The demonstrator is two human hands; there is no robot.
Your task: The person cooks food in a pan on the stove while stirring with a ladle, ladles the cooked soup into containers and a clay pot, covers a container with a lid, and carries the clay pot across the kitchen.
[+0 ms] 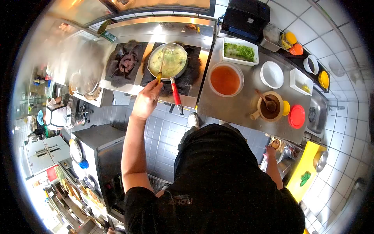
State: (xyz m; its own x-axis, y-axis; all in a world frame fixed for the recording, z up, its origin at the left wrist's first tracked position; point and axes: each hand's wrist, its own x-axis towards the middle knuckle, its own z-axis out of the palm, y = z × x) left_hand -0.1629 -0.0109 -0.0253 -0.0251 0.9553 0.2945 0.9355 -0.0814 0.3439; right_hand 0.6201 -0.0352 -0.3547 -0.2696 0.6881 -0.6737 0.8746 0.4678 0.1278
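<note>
My left hand (pixel 146 100) is closed around the yellow handle of a long, thin utensil (pixel 160 70). Its far end reaches into a pan (pixel 151 69) of pale yellow-green food (pixel 173 62) on the burner; the food hides the tip's shape. The pan's red handle (pixel 176 96) points toward me, untouched. Low on my right side, my right hand (pixel 269 151) is beside an open drawer or low shelf (pixel 288 160) and a round, wooden-looking piece (pixel 276 144). That hand is small in view, and its grip is unclear.
Left of the pan is another burner (pixel 127 63), with steam further left. The steel counter (pixel 237 110) bears a tub of reddish liquid (pixel 226 79), a tray of chopped greens (pixel 240 52), a white bowl (pixel 272 75), a pot with a ladle (pixel 269 115), and a red lid (pixel 297 116). A co-worker (pixel 60 113) stands far left.
</note>
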